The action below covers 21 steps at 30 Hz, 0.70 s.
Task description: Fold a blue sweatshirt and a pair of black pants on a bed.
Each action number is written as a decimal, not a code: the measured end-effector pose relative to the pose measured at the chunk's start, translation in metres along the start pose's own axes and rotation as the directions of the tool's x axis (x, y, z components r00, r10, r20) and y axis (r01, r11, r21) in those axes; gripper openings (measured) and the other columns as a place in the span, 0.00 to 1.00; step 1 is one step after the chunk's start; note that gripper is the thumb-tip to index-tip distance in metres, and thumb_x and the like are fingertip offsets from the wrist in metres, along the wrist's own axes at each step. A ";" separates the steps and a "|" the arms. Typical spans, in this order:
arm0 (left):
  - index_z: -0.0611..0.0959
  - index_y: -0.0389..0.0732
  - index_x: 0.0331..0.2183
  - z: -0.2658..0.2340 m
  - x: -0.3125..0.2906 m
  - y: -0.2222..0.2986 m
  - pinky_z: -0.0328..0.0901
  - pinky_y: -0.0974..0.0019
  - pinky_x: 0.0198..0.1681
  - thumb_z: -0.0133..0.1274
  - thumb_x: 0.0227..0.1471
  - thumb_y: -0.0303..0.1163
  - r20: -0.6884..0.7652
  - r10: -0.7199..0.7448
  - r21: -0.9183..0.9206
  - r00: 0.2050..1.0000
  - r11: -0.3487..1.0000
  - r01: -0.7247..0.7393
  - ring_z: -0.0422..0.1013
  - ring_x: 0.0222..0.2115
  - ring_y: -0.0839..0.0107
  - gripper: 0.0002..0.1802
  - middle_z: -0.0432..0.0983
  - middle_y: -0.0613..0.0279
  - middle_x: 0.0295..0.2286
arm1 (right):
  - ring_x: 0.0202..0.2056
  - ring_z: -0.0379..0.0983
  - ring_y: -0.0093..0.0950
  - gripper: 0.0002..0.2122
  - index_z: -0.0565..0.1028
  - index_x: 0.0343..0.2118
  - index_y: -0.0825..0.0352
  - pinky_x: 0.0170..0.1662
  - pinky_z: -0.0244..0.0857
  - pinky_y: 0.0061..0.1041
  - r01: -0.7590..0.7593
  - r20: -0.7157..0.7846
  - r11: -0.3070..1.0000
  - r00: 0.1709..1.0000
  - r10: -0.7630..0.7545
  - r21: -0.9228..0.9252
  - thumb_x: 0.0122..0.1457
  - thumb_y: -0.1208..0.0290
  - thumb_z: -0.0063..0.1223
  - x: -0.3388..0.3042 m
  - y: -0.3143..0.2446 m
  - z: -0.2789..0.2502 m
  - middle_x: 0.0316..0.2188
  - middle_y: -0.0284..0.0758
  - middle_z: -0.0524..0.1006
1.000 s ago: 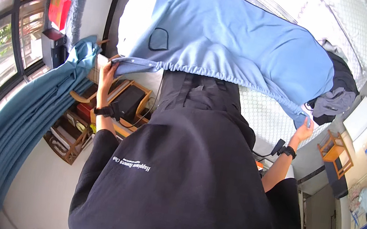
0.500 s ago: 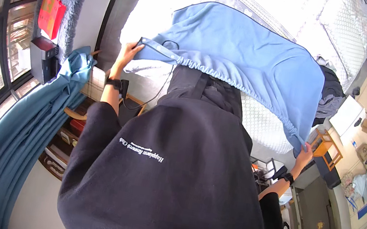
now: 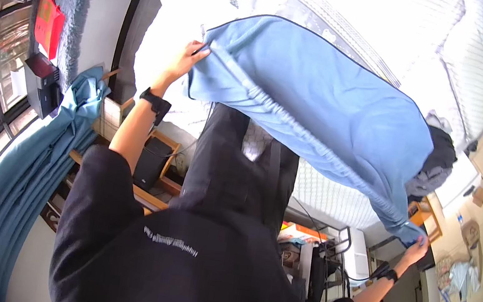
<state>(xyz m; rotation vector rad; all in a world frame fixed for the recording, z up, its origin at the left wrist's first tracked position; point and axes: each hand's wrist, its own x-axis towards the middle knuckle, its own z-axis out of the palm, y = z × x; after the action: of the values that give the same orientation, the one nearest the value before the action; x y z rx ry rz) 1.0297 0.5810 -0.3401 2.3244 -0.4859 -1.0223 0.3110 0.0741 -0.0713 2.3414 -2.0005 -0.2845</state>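
A light blue cloth [image 3: 338,97] with a dark edging and a gathered elastic band is stretched over the bed in front of me. My left hand [image 3: 188,59] pinches the band's left end between thumb and fingers. At the far right end, the fingers of my right hand [image 3: 414,251] are closed on a bunched corner of the same cloth. Between my hands the band runs slanting down to the right, and the fabric beyond it sags in soft folds. Part of the cloth hangs on my side of the band, near my legs.
The white bed [image 3: 335,197] lies under and beyond the cloth, with dark clothes [image 3: 439,157] on its right. A blue curtain [image 3: 28,180] hangs at left by the window. A wooden chair [image 3: 154,162] stands left of my legs; a black rack [image 3: 331,260] is to their right.
My left hand has moved inward and slightly up, turning the band over, while my right hand has gone outward and down. The cloth now slants more, and my body has turned a little.
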 end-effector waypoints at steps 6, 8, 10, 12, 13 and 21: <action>0.76 0.32 0.40 0.078 0.103 -0.061 0.59 0.55 0.49 0.47 0.57 0.38 -0.453 -0.038 0.191 0.891 0.972 0.139 0.63 0.46 0.51 0.18 0.67 0.45 0.45 | 0.42 0.71 0.45 0.23 0.71 0.46 0.69 0.46 0.64 0.42 0.133 -0.056 0.956 0.987 -0.152 -0.262 0.42 0.71 0.54 0.091 -0.233 0.202 0.42 0.48 0.74; 0.76 0.31 0.38 0.128 0.108 -0.032 0.59 0.54 0.49 0.46 0.56 0.36 -0.556 0.030 0.334 0.831 0.923 0.190 0.63 0.45 0.50 0.16 0.67 0.45 0.44 | 0.52 0.62 0.44 0.26 0.67 0.51 0.70 0.57 0.51 0.41 0.410 -0.125 0.897 0.893 -0.431 -0.164 0.45 0.69 0.54 0.094 -0.318 0.261 0.47 0.48 0.70; 0.74 0.31 0.33 0.137 0.109 -0.042 0.59 0.51 0.45 0.45 0.55 0.31 -0.713 0.222 0.513 0.665 0.812 0.279 0.63 0.41 0.48 0.11 0.66 0.44 0.41 | 0.56 0.58 0.45 0.27 0.63 0.54 0.68 0.58 0.50 0.42 0.650 -0.212 0.752 0.755 -0.620 0.114 0.54 0.60 0.53 0.057 -0.471 0.301 0.51 0.48 0.66; 0.74 0.31 0.32 0.141 0.114 -0.045 0.59 0.51 0.45 0.44 0.55 0.31 -0.725 0.211 0.501 0.655 0.815 0.292 0.63 0.41 0.48 0.11 0.66 0.44 0.41 | 0.59 0.53 0.44 0.27 0.62 0.55 0.66 0.58 0.46 0.47 0.698 -0.278 0.655 0.716 -0.641 0.288 0.57 0.57 0.50 0.038 -0.575 0.315 0.55 0.47 0.60; 0.73 0.31 0.31 0.153 0.119 -0.039 0.58 0.51 0.45 0.44 0.55 0.31 -0.739 0.199 0.466 0.643 0.841 0.275 0.62 0.41 0.47 0.11 0.66 0.44 0.40 | 0.60 0.50 0.43 0.28 0.61 0.56 0.66 0.57 0.44 0.52 0.686 -0.329 0.654 0.727 -0.603 0.319 0.58 0.54 0.47 0.050 -0.605 0.325 0.57 0.46 0.58; 0.68 0.28 0.39 0.171 0.114 -0.047 0.55 0.50 0.43 0.41 0.56 0.28 -0.724 0.262 0.489 0.638 0.847 0.207 0.59 0.39 0.45 0.13 0.62 0.41 0.39 | 0.50 0.62 0.41 0.19 0.69 0.43 0.69 0.54 0.45 0.49 0.457 -0.651 0.885 0.700 -0.293 0.093 0.51 0.62 0.42 0.107 -0.677 0.395 0.44 0.45 0.69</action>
<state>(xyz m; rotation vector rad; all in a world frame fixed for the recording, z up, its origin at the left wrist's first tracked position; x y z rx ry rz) 0.9787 0.5001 -0.5285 2.9282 -0.4716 0.2819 0.9188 0.1109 -0.5761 2.5031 -1.2816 0.7008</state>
